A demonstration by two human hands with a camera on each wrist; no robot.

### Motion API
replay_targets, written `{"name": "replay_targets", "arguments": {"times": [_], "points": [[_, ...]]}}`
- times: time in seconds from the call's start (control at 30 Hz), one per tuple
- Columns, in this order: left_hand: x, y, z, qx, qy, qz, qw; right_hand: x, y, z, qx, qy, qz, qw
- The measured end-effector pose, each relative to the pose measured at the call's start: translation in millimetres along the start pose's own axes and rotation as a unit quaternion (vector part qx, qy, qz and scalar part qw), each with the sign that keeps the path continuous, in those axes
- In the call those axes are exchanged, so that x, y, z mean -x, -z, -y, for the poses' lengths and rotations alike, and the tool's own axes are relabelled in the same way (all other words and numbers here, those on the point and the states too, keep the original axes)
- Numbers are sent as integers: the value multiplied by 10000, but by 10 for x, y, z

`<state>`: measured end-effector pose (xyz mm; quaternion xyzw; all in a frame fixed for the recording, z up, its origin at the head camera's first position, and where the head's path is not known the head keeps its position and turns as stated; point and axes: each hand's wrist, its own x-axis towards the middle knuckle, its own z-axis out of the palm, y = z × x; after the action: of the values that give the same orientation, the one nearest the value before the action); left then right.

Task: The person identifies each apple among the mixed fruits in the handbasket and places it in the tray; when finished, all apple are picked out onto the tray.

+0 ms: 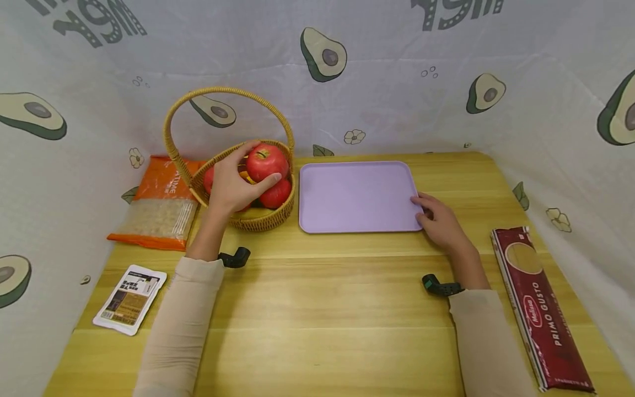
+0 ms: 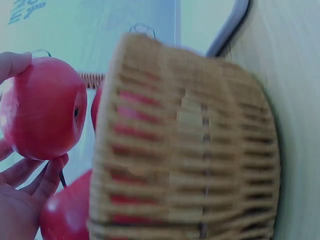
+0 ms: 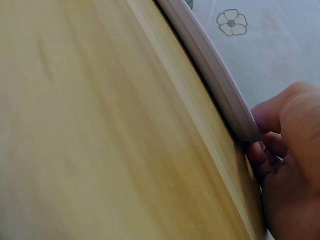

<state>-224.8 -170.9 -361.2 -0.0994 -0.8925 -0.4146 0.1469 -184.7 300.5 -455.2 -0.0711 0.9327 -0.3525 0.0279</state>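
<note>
My left hand (image 1: 230, 184) grips a red apple (image 1: 267, 162) at the top of a wicker basket (image 1: 263, 222). More red apples (image 1: 275, 194) lie beneath it inside. In the left wrist view the held apple (image 2: 47, 107) sits between thumb and fingers, level with the woven wall (image 2: 185, 145). On the right, my right hand (image 1: 443, 222) holds the right edge of a lilac tray (image 1: 359, 196), near its front corner. From the right wrist, the tray's rim (image 3: 215, 70) meets the thumb and fingertips of that hand (image 3: 295, 160).
Left of the basket lies an orange-and-clear bag (image 1: 161, 204) of pale pieces. A small white packet (image 1: 130, 299) is at the front left. A dark red spaghetti pack (image 1: 541, 309) lies along the right side. The basket's tall handle (image 1: 228, 90) arches above the apples.
</note>
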Motion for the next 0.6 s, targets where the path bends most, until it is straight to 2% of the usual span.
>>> {"name": "replay_targets", "arguments": {"times": [0.27, 0.47, 0.6], "points": [[80, -185, -153, 519, -381, 50, 9979, -1, -37, -18, 17, 14, 22, 10000], [114, -353, -288, 1082, -163, 135, 9939, -2, -45, -19, 21, -52, 38, 10000], [124, -458, -407, 1286, -23, 201, 9915, 8, -29, -4, 22, -95, 20, 10000]]}}
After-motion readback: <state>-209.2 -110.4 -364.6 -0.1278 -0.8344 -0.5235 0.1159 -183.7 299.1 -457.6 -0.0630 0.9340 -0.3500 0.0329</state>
